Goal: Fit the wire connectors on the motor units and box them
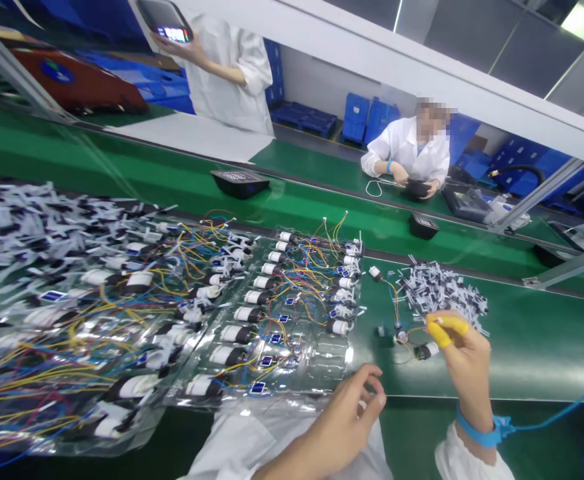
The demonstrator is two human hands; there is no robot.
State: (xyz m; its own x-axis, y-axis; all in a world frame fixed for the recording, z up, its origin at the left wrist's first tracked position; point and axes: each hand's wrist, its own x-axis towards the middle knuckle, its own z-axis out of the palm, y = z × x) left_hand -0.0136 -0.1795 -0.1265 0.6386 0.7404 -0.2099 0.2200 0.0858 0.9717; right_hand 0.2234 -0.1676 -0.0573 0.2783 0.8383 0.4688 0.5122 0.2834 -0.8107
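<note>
My right hand [465, 357], with yellow finger cots on thumb and forefinger, is pinched shut above the green bench. A tiny whitish bit shows at its fingertips, too small to name. Just left of these fingers lies a wired assembly: a small round part [401, 335], a black-and-white cylinder [427, 351] and another white-and-black cylinder [375, 273], joined by thin coloured wires. My left hand [339, 427] hovers at the bench's front edge, fingers loosely curved and apart, holding nothing that I can see. Beside it is a clear plastic tray [322, 360] with rows of similar wired cylinders.
Loose black-and-white strips [442, 293] form a pile behind my right hand; a larger strip heap [47, 227] is at far left. More wired cylinders fill another tray [122, 440]. A blue wrist cord [557, 417] trails right. Two people in white coats work across the bench.
</note>
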